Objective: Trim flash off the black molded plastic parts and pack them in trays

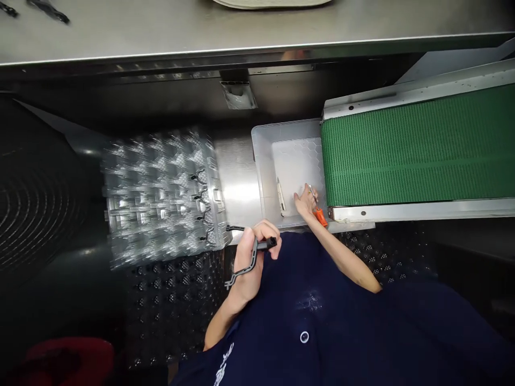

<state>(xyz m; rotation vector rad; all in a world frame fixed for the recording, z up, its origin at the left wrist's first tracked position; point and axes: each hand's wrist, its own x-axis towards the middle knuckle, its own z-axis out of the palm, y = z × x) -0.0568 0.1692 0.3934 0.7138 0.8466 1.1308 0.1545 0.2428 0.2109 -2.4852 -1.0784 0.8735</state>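
My left hand is closed on a curved black plastic part, in front of my body and beside the clear tray. My right hand is over the lower right of the white bin, with its fingers round a tool that has an orange handle and a thin metal shaft. A thin white tool with a pointed tip lies in the bin, left of my right hand. The clear moulded tray holds several small black parts along its right edge.
A green conveyor belt with metal side rails reaches the bin's right side. Across the top runs a steel shelf with dark parts at its left end. A red round object is at the lower left. Black trays with round bumps lie below.
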